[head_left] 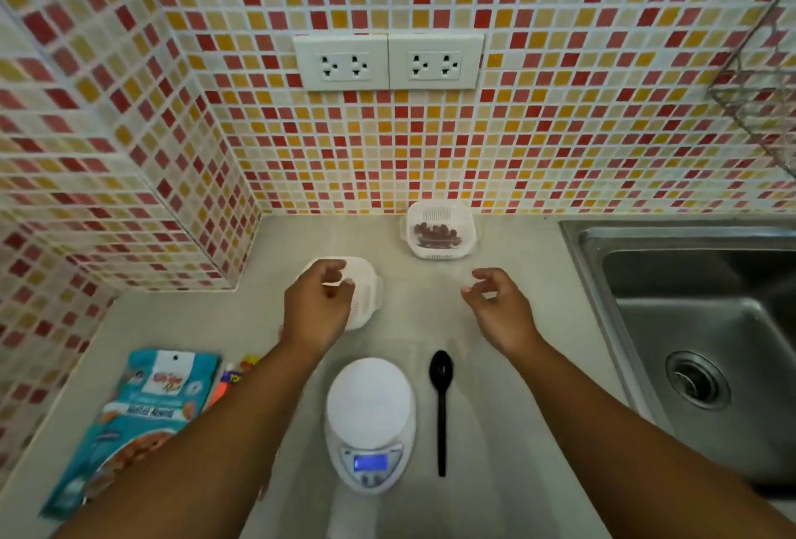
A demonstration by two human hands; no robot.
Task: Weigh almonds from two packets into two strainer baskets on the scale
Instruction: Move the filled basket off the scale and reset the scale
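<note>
Your left hand [316, 308] curled its grip over the near rim of the empty strainer basket [362, 297]; whether it actually held the rim is unclear. Your right hand [495, 301] hovered loosely curled, holding nothing, above the tabletop [495, 431]. Beyond it sat the almond-filled basket [439, 230]. Behind both hands, the scale [369, 422] pointed its display toward you.

Two bare forearms, no sleeves, left hand [318, 306], right hand [499, 306], seemingly no jewellery
</note>
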